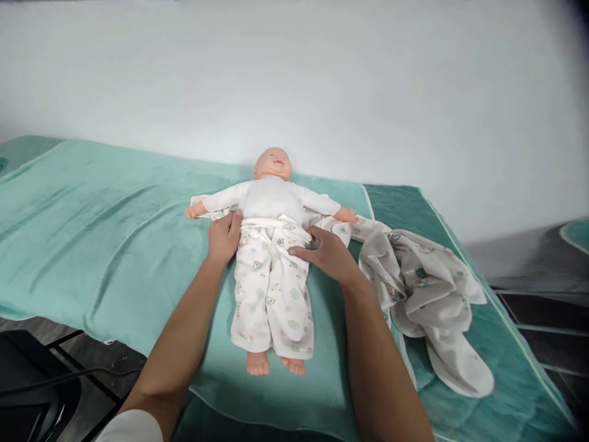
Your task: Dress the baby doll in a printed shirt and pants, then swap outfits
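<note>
A baby doll [273, 195] lies on its back, arms spread out, head toward the wall. It wears white printed pants [271, 288], and its bare feet stick out below the cuffs. At the left side of the waist, my left hand [224, 236] is closed on the pants' waistband. My right hand [329, 253] grips the waist on the other side, its thumb lying over the front of the pants. Printed cloth is partly visible beneath the doll's arms and back, much of it hidden by the body.
A crumpled printed white garment [427, 288] lies to the right. A light green sheet [115, 227] covers the bed, with a darker green cover [497, 368] beneath it. Behind stands a white wall [294, 80]. A black chair [37, 380] is at lower left.
</note>
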Demonstrator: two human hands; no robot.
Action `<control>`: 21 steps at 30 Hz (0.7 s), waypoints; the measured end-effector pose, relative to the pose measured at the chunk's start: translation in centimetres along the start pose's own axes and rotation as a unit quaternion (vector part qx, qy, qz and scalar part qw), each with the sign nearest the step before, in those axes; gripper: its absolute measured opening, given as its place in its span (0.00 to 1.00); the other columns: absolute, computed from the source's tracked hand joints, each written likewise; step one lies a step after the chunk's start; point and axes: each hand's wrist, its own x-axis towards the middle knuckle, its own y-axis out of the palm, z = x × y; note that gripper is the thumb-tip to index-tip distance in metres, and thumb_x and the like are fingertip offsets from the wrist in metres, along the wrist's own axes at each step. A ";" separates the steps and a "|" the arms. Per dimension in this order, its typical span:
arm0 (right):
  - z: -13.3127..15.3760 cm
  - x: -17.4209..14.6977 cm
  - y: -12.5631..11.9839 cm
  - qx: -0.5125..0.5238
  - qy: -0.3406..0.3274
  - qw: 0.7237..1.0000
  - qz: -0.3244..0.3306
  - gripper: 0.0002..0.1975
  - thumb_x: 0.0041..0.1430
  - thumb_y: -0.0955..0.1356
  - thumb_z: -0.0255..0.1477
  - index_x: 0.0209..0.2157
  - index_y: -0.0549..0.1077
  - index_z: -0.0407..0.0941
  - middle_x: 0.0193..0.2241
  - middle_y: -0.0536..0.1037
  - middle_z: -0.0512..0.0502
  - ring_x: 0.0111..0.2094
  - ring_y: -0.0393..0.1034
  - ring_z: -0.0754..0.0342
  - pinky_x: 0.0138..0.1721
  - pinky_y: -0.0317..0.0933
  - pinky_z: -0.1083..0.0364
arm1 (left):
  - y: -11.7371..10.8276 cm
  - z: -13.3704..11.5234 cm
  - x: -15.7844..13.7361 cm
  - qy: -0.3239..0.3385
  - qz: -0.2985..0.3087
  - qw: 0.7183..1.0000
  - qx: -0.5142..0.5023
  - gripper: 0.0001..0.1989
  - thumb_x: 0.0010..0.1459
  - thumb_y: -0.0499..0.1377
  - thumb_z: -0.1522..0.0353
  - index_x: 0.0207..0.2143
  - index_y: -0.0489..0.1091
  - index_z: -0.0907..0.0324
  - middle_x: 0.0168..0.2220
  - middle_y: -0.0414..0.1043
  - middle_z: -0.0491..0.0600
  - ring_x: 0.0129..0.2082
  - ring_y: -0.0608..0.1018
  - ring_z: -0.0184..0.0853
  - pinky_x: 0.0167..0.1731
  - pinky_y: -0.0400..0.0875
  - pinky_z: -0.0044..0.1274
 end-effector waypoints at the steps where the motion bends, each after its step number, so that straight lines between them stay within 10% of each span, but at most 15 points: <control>1: 0.1 -0.2 0.4 -0.013 -0.004 1.000 -0.021 0.26 0.49 0.73 0.54 0.26 0.67 0.46 0.23 0.69 0.53 0.28 0.62 0.54 0.29 0.50 0.55 | 0.0 0.0 0.0 0.002 -0.001 1.000 -0.004 0.25 0.68 0.48 0.58 0.18 0.51 0.57 0.17 0.55 0.44 0.21 0.59 0.30 0.26 0.49 0.27; 21: 0.8 0.3 4.1 -0.041 -0.008 0.983 -0.178 0.23 0.56 0.67 0.46 0.18 0.57 0.48 0.14 0.59 0.53 0.23 0.55 0.54 0.28 0.47 0.54 | -1.2 -1.3 -3.5 -0.013 -0.011 0.998 -0.066 0.21 0.68 0.50 0.60 0.22 0.52 0.56 0.20 0.53 0.42 0.24 0.61 0.30 0.27 0.57 0.25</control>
